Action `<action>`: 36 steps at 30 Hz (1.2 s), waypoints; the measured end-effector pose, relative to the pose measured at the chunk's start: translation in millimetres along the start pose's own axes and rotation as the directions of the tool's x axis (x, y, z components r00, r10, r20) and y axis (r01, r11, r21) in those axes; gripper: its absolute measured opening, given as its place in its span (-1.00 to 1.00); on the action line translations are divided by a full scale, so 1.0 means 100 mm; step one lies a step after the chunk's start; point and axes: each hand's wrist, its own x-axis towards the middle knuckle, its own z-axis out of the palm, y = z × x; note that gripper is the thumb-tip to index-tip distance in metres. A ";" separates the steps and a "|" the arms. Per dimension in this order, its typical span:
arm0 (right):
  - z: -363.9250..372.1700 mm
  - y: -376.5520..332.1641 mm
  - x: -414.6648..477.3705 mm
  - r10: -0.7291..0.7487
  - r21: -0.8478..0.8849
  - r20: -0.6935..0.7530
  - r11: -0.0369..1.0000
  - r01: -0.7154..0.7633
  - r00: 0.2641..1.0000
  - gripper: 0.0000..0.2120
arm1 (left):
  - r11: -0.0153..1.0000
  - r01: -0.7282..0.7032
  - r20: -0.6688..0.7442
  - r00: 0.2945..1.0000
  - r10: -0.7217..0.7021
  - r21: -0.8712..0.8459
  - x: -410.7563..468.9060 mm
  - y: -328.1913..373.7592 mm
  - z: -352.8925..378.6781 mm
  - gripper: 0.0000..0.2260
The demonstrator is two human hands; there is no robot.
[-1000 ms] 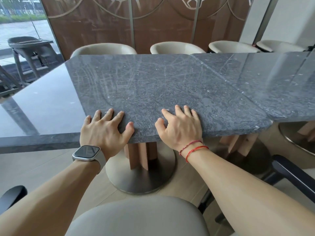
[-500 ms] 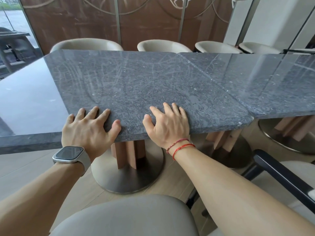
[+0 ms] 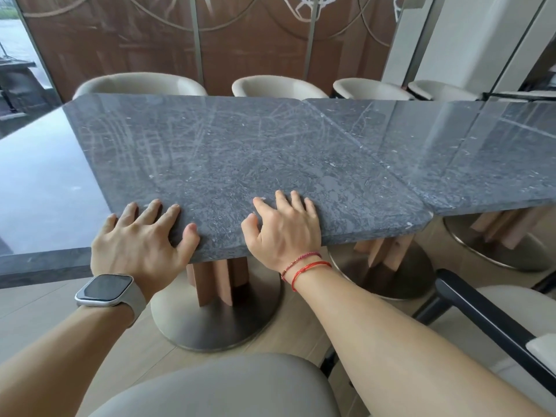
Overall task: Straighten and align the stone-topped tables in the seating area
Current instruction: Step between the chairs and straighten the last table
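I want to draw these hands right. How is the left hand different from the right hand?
The left hand has a grey watch on its wrist; the right hand has red string bracelets. The left hand sits at the near left corner of the stone table; the right hand sits farther along the near edge. Both lie flat with fingers spread on its top.

Dark grey stone tabletop (image 3: 240, 164), mottled charcoal with white flecks and pale hairline veins; the neighbouring tabletop (image 3: 466, 164) carries the same grey marbling. The pedestal fins (image 3: 216, 281) are reddish-brown wood over a brushed silver-beige base disc (image 3: 216, 326). Cream chair backs (image 3: 138, 84) line a rust-brown wall panel (image 3: 135, 40) traced with pale curving lines. A smartwatch (image 3: 105, 288) shows a silver case, black face and beige band; two string bracelets (image 3: 304, 266) are red.
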 end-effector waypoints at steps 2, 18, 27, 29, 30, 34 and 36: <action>0.01 0.00 0.02 -0.010 -0.002 0.003 1.000 0.010 1.000 -0.45 | 1.000 0.006 -0.001 1.000 -0.006 0.004 0.00 0.00 0.00 -0.45; 0.15 0.02 0.25 -0.036 -0.010 -0.029 0.999 0.036 0.999 -0.44 | 1.000 0.014 -0.056 0.998 -0.015 -0.013 0.21 0.00 0.13 -0.46; 0.21 0.03 0.34 -0.039 0.006 -0.059 0.999 0.040 0.998 -0.42 | 1.000 0.018 -0.072 0.997 -0.019 -0.008 0.29 -0.02 0.22 -0.48; 0.22 0.03 0.35 -0.045 -0.002 -0.067 0.999 0.045 0.997 -0.42 | 1.000 0.015 -0.074 0.997 -0.016 -0.016 0.30 -0.03 0.22 -0.49; 0.22 0.03 0.35 -0.048 -0.006 -0.069 0.999 0.048 0.996 -0.41 | 1.000 0.017 -0.072 0.997 -0.017 -0.013 0.30 -0.03 0.22 -0.49; 0.23 0.04 0.36 -0.056 -0.007 -0.087 0.998 0.056 0.995 -0.42 | 1.000 0.012 -0.076 0.997 -0.012 0.001 0.30 -0.04 0.22 -0.49; 0.24 0.04 0.36 -0.057 -0.009 -0.087 0.998 0.057 0.995 -0.42 | 1.000 0.011 -0.074 0.997 -0.010 0.004 0.31 -0.05 0.24 -0.48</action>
